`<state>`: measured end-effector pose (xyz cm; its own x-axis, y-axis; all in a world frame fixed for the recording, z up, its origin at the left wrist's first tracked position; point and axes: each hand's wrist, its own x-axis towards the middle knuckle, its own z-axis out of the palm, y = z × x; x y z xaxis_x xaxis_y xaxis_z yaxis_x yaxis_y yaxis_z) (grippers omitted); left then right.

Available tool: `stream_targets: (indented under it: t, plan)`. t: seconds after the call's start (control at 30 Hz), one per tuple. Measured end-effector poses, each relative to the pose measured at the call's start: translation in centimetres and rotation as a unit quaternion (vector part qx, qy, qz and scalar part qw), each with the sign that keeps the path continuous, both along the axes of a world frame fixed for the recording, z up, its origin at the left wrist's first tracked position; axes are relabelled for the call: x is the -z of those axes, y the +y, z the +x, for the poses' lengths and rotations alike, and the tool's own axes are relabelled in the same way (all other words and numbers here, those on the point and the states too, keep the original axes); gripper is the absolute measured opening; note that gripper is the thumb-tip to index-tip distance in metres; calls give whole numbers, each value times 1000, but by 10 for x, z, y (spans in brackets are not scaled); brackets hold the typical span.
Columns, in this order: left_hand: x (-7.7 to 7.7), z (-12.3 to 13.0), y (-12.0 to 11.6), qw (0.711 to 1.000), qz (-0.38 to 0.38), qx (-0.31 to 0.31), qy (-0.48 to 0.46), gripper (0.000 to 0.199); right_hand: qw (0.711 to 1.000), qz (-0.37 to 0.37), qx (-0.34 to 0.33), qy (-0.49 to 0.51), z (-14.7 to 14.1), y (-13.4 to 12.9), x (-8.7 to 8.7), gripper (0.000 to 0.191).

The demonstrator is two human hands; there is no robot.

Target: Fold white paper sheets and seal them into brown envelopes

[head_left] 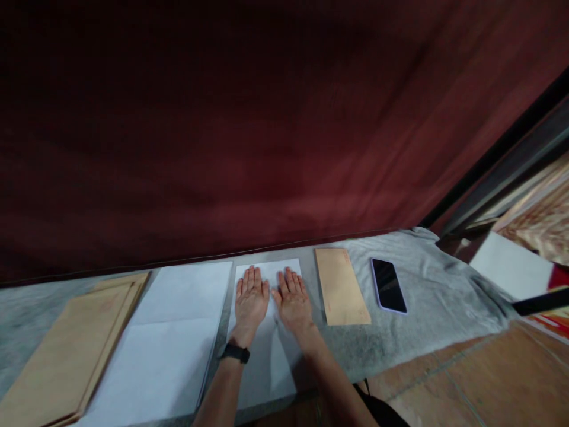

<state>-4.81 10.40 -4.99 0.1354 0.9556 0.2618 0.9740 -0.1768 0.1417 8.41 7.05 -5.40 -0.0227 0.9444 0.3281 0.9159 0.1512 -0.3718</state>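
A white sheet of paper [267, 373] lies lengthwise in front of me on the grey cloth. Flat on its upper left part rests my left hand [251, 301], fingers stretched out, with a black band around the wrist. My right hand [294, 303] lies flat on the upper right part, its fingers also extended. The two thumbs point toward each other with a small gap between. Neither hand holds anything. Just right of the sheet is a brown envelope [342, 287]. Left of it sits a stack of white paper [173, 338] with a crease across the top sheet.
Several larger brown envelopes [66, 350] are piled at the far left. A phone [388, 286] with a purple edge lies right of the single envelope. Grey cloth [435, 296] covers the narrow surface. Dark red fabric [249, 148] hangs behind; a tiled floor [480, 379] shows at lower right.
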Motion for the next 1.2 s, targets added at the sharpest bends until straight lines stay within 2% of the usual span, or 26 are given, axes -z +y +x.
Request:
stream_targets:
  t: [0.1,0.23,0.3,0.4,0.5,0.6,0.67,0.83,0.93,1.03,1.2]
  plan:
    - [4,-4,3,999,21,-40,-17,59,999,18,48,1,2,4,8,60]
    - [3,-15,3,996,32,-78,-33,59,997,39,71,5,4,6,11,60]
    - [0,-19,3,996,38,-75,-37,59,995,40,91,8,7,8,7,58]
    - [-4,-16,2,996,59,-36,-47,57,993,31,111,13,12,13,-4,56]
    - [-6,-4,0,996,68,22,-57,54,998,18,58,10,10,17,-14,53]
    - [-4,7,-3,997,23,52,-43,52,1000,-11,-14,-2,0,18,-15,49]
    - [-3,8,-4,999,-7,31,-29,53,1000,-23,-12,-13,-4,17,-12,48]
    - [-9,-6,-6,998,-20,-52,-16,54,996,2,78,-33,4,8,-3,56]
    - [-20,-13,-11,995,-28,-94,-13,51,994,1,102,-27,15,-1,-6,56]
    - [-35,-20,-17,991,-50,-123,-33,48,993,-33,112,-8,26,-11,-14,52]
    - [-54,-39,-24,975,-127,-164,-76,47,987,-92,123,43,42,-23,-22,49]
